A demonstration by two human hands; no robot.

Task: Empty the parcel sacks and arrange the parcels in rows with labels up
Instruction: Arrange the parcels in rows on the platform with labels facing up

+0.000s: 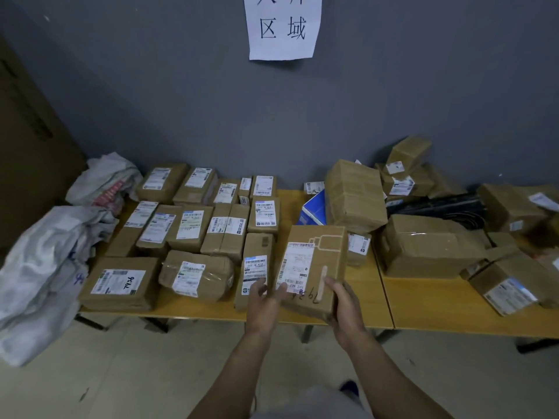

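We see a flat, rectangular cardboard parcel [314,261], white label [295,267] up, at the front edge of the smooth yellow table [363,297]. The right hand [344,300] grips its near corner, thumb on top. The left hand [266,300], which is blurred, touches the label's edge, but we cannot tell whether it grips. Rows of taped boxes [193,225] lie to the left, beside crumpled white sacks [45,267].

Hidden under the held parcel [314,261]: fingertips of the right hand [346,303]. Cropped at top edge, far beyond it: wall sign [284,28]. Unreadably small: label print [295,264].
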